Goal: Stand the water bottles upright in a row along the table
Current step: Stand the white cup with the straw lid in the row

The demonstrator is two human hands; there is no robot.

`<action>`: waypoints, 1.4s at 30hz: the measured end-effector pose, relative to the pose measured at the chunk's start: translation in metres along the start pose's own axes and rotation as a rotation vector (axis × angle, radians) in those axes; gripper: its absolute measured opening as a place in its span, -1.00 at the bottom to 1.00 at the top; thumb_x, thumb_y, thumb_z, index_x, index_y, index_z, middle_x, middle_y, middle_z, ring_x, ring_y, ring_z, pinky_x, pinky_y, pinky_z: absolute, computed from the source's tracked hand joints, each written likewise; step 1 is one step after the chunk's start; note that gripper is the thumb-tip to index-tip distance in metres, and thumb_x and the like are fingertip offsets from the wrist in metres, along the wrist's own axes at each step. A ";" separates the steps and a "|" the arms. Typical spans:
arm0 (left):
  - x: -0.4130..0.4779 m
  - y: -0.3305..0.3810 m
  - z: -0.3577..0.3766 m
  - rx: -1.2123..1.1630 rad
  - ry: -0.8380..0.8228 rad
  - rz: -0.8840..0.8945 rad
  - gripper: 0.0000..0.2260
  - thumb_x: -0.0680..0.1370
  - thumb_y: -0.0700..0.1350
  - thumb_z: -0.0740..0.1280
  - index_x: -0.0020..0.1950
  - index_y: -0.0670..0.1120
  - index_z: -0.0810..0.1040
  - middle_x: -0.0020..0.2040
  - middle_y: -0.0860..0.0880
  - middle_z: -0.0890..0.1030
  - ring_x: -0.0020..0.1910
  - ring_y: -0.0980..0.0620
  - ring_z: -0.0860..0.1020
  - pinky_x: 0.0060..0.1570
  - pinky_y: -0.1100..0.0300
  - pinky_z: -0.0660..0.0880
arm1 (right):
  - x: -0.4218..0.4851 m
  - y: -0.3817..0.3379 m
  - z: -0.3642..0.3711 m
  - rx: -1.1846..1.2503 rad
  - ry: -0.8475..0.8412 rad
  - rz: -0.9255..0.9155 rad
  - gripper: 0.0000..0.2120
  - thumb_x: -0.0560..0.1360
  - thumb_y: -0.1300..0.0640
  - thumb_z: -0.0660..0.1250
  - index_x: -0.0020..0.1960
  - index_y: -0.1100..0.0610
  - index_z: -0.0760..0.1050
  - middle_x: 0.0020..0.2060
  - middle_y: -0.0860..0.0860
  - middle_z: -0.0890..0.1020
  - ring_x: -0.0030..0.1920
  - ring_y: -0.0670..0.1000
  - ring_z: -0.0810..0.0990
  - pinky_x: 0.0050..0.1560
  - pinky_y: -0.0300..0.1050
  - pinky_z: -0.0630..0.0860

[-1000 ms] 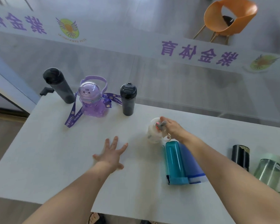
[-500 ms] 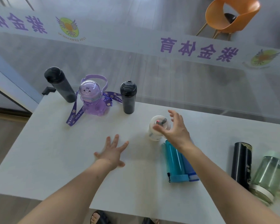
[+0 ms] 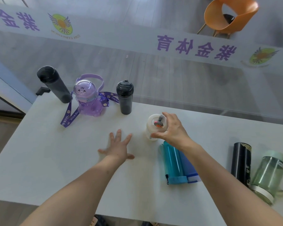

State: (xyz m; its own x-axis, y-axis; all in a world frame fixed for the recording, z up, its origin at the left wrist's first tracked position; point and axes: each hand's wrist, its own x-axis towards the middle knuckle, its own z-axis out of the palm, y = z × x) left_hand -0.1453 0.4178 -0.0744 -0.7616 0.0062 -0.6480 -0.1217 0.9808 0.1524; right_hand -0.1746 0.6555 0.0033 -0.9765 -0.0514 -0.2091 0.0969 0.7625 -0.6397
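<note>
Pale table set against a glass wall with purple lettering, orange chair beyond at one o'clock. Standing upright along the far edge at eleven o'clock: dark bottle, purple bear bottle, black bottle. White bottle upright at centre, right hand curled loosely around its top, fingers spread, contact unclear. Left hand flat, fingers splayed, empty. Lying down: teal bottle and blue bottle at four o'clock, black flask and green jar further right.
</note>
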 end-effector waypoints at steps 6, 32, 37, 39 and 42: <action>0.001 0.007 -0.003 -0.038 -0.060 -0.007 -0.03 0.49 0.20 0.50 0.56 0.44 -0.22 0.60 0.10 -0.44 0.58 -0.13 -0.43 0.19 -0.67 0.18 | 0.013 0.003 0.002 0.050 0.038 -0.049 -0.27 0.34 0.00 0.63 0.42 0.04 0.42 0.26 -0.02 0.51 0.26 0.06 0.49 0.30 -0.10 0.39; 0.003 0.004 -0.001 -0.034 -0.063 -0.004 -0.05 0.52 0.20 0.46 0.54 0.46 -0.27 0.59 0.11 -0.47 0.57 -0.12 -0.45 0.20 -0.67 0.15 | 0.101 -0.004 -0.011 0.068 0.013 -0.069 -0.21 0.43 0.05 0.59 0.55 0.05 0.29 0.46 -0.04 0.42 0.43 0.07 0.39 0.32 -0.12 0.33; 0.004 0.004 0.000 -0.036 -0.063 -0.003 -0.04 0.52 0.20 0.46 0.55 0.45 -0.27 0.59 0.11 -0.47 0.57 -0.12 -0.46 0.21 -0.69 0.13 | 0.107 -0.007 -0.012 0.052 -0.001 -0.068 -0.19 0.42 0.03 0.59 0.56 0.05 0.29 0.46 -0.04 0.41 0.43 0.07 0.39 0.37 -0.06 0.36; 0.004 0.004 0.000 -0.036 -0.067 -0.003 -0.04 0.53 0.20 0.46 0.55 0.45 -0.28 0.59 0.10 -0.47 0.57 -0.12 -0.46 0.20 -0.69 0.14 | 0.108 -0.007 -0.011 0.051 -0.002 -0.070 -0.19 0.41 0.03 0.60 0.56 0.06 0.29 0.47 -0.04 0.41 0.44 0.07 0.39 0.38 -0.06 0.36; 0.005 0.004 0.001 -0.027 -0.070 -0.004 -0.04 0.52 0.21 0.46 0.55 0.45 -0.29 0.59 0.10 -0.48 0.56 -0.13 -0.46 0.19 -0.69 0.15 | 0.107 -0.006 -0.012 0.027 -0.009 -0.085 -0.21 0.43 0.02 0.59 0.54 0.05 0.30 0.47 -0.05 0.41 0.44 0.07 0.38 0.30 -0.12 0.34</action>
State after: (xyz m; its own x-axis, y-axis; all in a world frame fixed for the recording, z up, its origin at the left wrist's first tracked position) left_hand -0.1493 0.4216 -0.0778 -0.7149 0.0171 -0.6990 -0.1425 0.9752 0.1696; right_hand -0.2823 0.6530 -0.0065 -0.9796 -0.1213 -0.1600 0.0190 0.7372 -0.6755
